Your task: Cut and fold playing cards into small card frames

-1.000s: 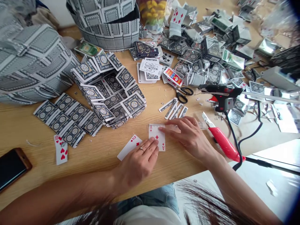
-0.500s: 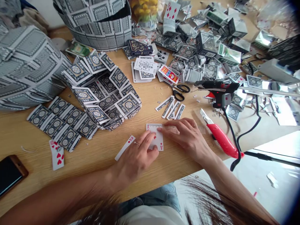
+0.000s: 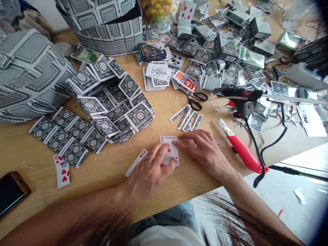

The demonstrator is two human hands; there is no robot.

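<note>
An ace of diamonds playing card (image 3: 167, 158) lies face up on the table near its front edge. My left hand (image 3: 151, 167) rests on it, with fingers apart and tips pressing the card flat. A clear ruler (image 3: 188, 141) lies across the card's top part and runs off to the right. My right hand (image 3: 205, 153) lies over the ruler with its fingers stretched out, the tips at the card's right edge. Left of the card, a cut strip with the two of diamonds (image 3: 137, 162) is partly under my left hand.
A red-handled cutter (image 3: 244, 153) and a black glue gun (image 3: 238, 99) lie to the right. Scissors (image 3: 196, 101) and cut card strips (image 3: 188, 118) lie ahead. A woven card basket (image 3: 115, 106), joined cards (image 3: 69, 133) and a phone (image 3: 11, 191) are leftward.
The view has shifted slightly. Both hands stay on the card and the ruler, with hardly any movement to see.
</note>
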